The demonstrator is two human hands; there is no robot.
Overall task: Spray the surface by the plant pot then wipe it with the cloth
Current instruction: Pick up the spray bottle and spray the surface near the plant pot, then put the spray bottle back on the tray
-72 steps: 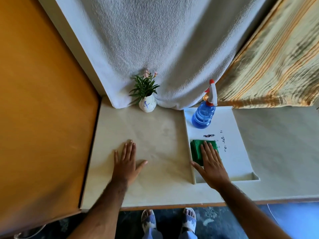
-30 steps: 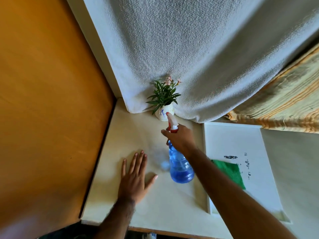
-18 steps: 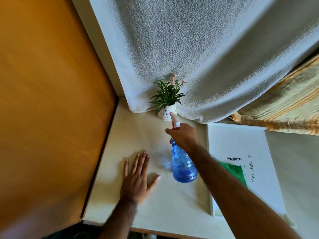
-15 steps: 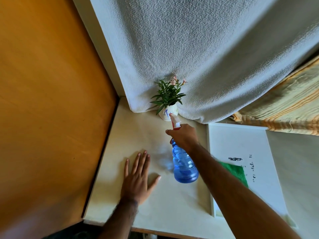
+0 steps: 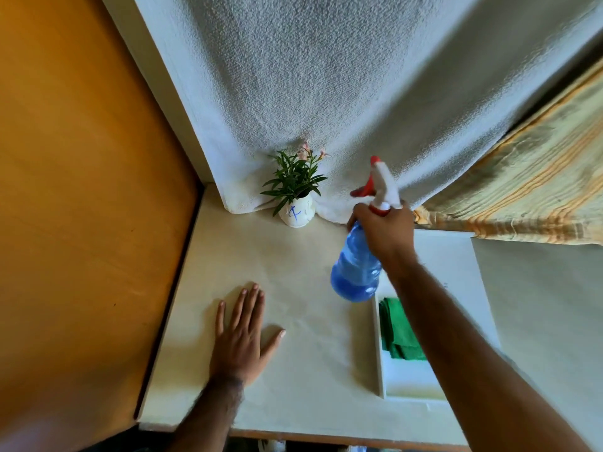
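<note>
Right hand (image 5: 383, 231) clamped round neck of translucent blue plastic spray bottle (image 5: 356, 270), red trigger beyond fingertips. Left hand (image 5: 243, 334) splayed flat, bracing. Folded green cloth (image 5: 399, 329) below wrist, ready; white ceramic plant pot (image 5: 297, 214) left of knuckles.

Setting is judged to be a domestic room, likely a home corner. A cream surface (image 5: 293, 262) is bounded on one side by an orange wooden panel (image 5: 81, 190). A white textured towel (image 5: 326, 76) and a striped yellow fabric (image 5: 528, 184) are draped behind it. A small white plant pot (image 5: 297, 214) with green leaves and pink flowers is set against the towel.
</note>
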